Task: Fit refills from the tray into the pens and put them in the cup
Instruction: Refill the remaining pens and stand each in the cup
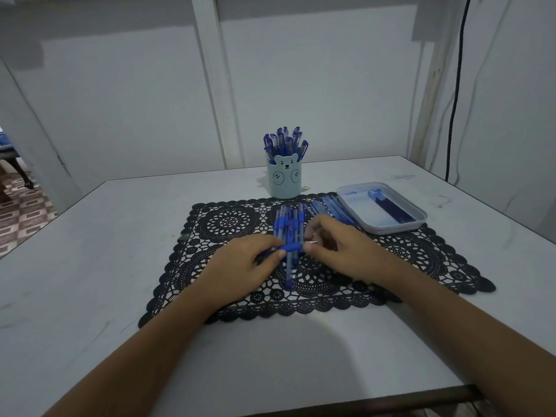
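Now my left hand (240, 266) grips the pen (291, 247), right hand (337, 248) pinching its tip, well in front of the cup (284, 179); twist crooked and the tip could jam or slip.

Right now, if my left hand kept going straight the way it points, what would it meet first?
Probably the loose pens on the mat, just beyond your left hand; if it passes above them, your right hand. Depth is unclear.

pens (289, 233) blue | cup (284, 179) pale blue, bear face | mat (228, 224) black lace | table (90, 266) white
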A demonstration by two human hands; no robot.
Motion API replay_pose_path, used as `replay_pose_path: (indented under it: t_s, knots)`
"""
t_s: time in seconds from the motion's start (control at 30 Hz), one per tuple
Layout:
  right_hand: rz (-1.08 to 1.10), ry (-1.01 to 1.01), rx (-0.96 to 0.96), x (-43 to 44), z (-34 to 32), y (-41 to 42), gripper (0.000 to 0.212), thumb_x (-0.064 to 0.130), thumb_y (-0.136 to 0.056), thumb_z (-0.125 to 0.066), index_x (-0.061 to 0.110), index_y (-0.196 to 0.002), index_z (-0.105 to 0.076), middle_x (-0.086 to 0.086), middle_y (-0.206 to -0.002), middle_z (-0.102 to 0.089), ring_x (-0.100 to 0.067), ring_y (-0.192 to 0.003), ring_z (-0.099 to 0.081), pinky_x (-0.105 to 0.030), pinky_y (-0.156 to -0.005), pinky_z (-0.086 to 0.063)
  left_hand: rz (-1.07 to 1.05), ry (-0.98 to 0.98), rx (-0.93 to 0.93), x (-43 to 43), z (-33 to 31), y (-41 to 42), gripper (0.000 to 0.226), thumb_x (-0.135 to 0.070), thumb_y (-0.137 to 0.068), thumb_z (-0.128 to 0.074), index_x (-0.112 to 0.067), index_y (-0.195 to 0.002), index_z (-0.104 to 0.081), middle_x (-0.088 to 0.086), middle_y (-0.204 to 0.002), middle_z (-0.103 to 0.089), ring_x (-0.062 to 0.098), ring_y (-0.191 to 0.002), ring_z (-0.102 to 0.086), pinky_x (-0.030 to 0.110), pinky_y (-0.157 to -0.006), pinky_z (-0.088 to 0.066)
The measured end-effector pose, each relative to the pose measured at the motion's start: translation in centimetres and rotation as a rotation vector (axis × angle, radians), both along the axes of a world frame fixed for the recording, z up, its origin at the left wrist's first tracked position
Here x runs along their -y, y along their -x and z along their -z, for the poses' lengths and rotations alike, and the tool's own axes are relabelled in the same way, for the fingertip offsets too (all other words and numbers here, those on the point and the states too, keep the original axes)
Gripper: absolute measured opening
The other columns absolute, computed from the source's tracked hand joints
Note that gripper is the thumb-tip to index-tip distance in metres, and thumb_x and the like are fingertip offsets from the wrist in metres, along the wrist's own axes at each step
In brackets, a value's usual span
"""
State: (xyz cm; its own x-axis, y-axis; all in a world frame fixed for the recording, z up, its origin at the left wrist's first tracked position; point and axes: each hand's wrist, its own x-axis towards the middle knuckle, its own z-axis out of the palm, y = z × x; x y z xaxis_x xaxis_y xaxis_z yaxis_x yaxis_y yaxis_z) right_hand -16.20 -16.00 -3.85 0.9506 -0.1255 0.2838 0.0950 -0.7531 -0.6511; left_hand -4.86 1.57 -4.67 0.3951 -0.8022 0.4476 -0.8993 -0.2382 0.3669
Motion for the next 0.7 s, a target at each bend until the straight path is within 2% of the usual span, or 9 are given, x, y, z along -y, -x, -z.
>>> replay_pose_path:
  t_s: [0.07, 0.17, 0.27, 0.37, 0.5, 0.6, 0.7]
  knots:
    - [0.007, 0.051, 0.008, -0.06, -0.05, -0.1, 0.008, 0.028, -0.091, -0.052, 0.024, -0.084, -0.053, 0.002, -0.07, -0.055, -0.005, -0.059, -0.044, -0.021, -0.058, -0.038, 0.004, -0.008, 0.007, -0.04, 0.03, -0.09, 0.046, -0.053, -0.083, -0.034, -0.026, -0.104, -0.064, -0.012, -0.085, -0.063, 0.005, -0.073, -0.056, 0.032, -0.066, -0.048]
    - [0.055, 0.047, -0.014, -0.01, -0.12, -0.18, 0.026, 0.033, -0.095, -0.044, 0.021, -0.074, -0.056, 0.005, -0.063, -0.052, -0.005, -0.055, -0.043, -0.022, -0.056, -0.036, 0.019, -0.008, 0.017, -0.07, 0.14, -0.08, 0.043, -0.051, -0.084, -0.037, -0.025, -0.104, -0.065, -0.01, -0.085, -0.064, 0.006, -0.073, -0.057, 0.033, -0.065, -0.049]
    - [0.036, 0.049, -0.015, 0.0, -0.05, -0.03, 0.016, 0.034, -0.092, -0.048, 0.022, -0.084, -0.055, 0.009, -0.065, -0.05, -0.001, -0.054, -0.041, -0.016, -0.054, -0.034, 0.005, 0.028, -0.013, -0.07, 0.0, -0.01, 0.044, -0.051, -0.083, -0.037, -0.024, -0.103, -0.065, -0.011, -0.083, -0.064, 0.005, -0.071, -0.056, 0.032, -0.063, -0.049]
    - [0.023, 0.08, -0.001, 0.04, -0.19, -0.01, 0.015, 0.031, -0.092, -0.051, 0.019, -0.084, -0.058, 0.008, -0.065, -0.051, -0.002, -0.054, -0.041, -0.016, -0.052, -0.032, -0.001, 0.036, -0.003, -0.13, -0.1, -0.02, 0.045, -0.052, -0.083, -0.035, -0.024, -0.102, -0.065, -0.014, -0.082, -0.063, 0.003, -0.073, -0.055, 0.028, -0.065, -0.048]
    - [0.011, 0.089, -0.005, 0.18, -0.33, -0.03, 0.022, 0.031, -0.094, -0.047, 0.014, -0.085, -0.06, 0.004, -0.067, -0.054, -0.005, -0.06, -0.045, -0.023, -0.06, -0.036, -0.011, 0.054, 0.023, 0.02, -0.09, 0.04, 0.046, -0.051, -0.084, -0.036, -0.022, -0.104, -0.065, -0.018, -0.081, -0.058, 0.001, -0.072, -0.053, 0.025, -0.065, -0.047]
    - [0.033, 0.075, 0.016, 0.19, -0.4, 0.03, 0.023, 0.035, -0.092, -0.048, 0.017, -0.085, -0.06, -0.004, -0.073, -0.06, -0.012, -0.065, -0.051, -0.03, -0.064, -0.042, -0.014, 0.079, -0.001, 0.1, -0.16, 0.13, 0.04, -0.048, -0.085, -0.04, -0.023, -0.103, -0.065, -0.015, -0.08, -0.06, 0.004, -0.07, -0.054, 0.028, -0.063, -0.048]
    - [0.109, 0.1, 0.032, 0.46, -0.48, 0.12, 0.025, 0.043, -0.092, -0.041, 0.025, -0.086, -0.057, 0.003, -0.072, -0.059, -0.009, -0.065, -0.051, -0.031, -0.066, -0.042, -0.024, 0.072, 0.01, 0.04, -0.24, 0.11, 0.027, -0.037, -0.087, -0.046, -0.024, -0.102, -0.063, -0.015, -0.075, -0.059, 0.001, -0.067, -0.052, 0.021, -0.057, -0.042]
